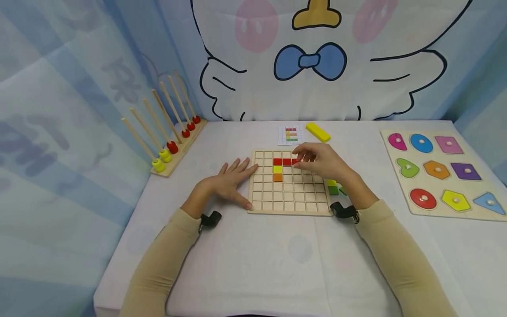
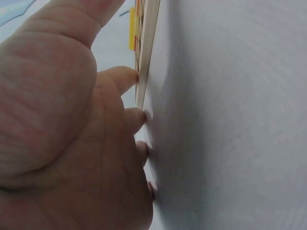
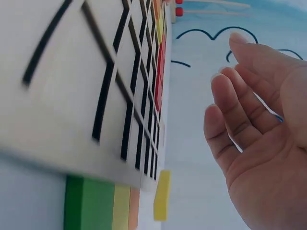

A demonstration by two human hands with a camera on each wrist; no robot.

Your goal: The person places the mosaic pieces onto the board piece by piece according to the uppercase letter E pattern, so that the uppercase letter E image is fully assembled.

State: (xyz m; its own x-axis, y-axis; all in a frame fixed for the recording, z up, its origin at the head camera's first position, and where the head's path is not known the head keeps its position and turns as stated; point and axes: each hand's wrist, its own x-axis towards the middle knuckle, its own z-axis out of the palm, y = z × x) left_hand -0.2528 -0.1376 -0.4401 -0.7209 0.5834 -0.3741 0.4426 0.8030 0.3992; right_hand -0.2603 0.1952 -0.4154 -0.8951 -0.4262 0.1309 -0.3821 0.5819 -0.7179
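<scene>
A wooden grid board (image 1: 291, 207) lies on the table, holding a row of red squares (image 1: 282, 162), with a yellow square (image 1: 277, 169) and an orange square (image 1: 278, 177) below the row's left end. My left hand (image 1: 229, 180) rests with spread fingers at the board's left side, thumb by its near corner; in the left wrist view, fingertips touch the board's edge (image 2: 149, 43) and the cloth. My right hand (image 1: 322, 160) hovers over the board's far right part, near the red row. In the right wrist view its loosely bent fingers (image 3: 223, 93) hold nothing visible.
Behind the board lie a small pattern card (image 1: 291, 135) and a yellow block (image 1: 318, 132). Green and yellow blocks (image 1: 332, 189) sit beside its right edge. A rod stand with beads (image 1: 180, 152) stands left; a shape puzzle (image 1: 447, 176) lies right.
</scene>
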